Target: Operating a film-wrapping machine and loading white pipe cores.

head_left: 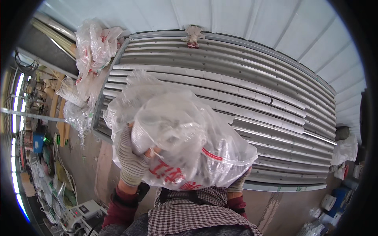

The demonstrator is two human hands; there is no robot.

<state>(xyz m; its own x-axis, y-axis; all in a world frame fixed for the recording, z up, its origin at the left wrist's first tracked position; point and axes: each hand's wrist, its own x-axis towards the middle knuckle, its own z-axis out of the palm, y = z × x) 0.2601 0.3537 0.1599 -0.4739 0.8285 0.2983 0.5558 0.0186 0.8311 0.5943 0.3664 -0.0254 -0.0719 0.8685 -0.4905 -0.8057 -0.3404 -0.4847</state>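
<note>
Facing a pale ribbed wall [236, 17] along the far side, and below it a broad metal rack [283, 173] of parallel channels running across most of the view. Seeing long rows of white cylindrical pieces [220, 93] laid end to end in the middle channels. Holding a large clear plastic bag [177, 118] at the centre, in front of the body and over the near left part of the rack, crumpled and bulging, with red markings low on the near side and a red stripe toward the right. Cannot clearly make out the contents through the cloudy film. Wearing a dark-and-white checked apron [197, 218] just below the bag, with dark red sleeves [122, 206] at the wrists. Seeing a heap of crumpled clear plastic [92, 51] at the rack's far left corner, and a pale control box [84, 212] at lower left. Gripping the bag's left side with the left hand [132, 161], in a striped knit glove, with fingers and thumb closed around a rounded bulge of film. Having the right hand [239, 183] at the bag's lower right edge, mostly hidden behind it; cannot tell spread fingers from closed ones there. Seeing also a small knotted scrap of plastic [193, 37], reddish at its base, on the rack's far rim, and a narrow dark band [271, 101] in one row.
</note>
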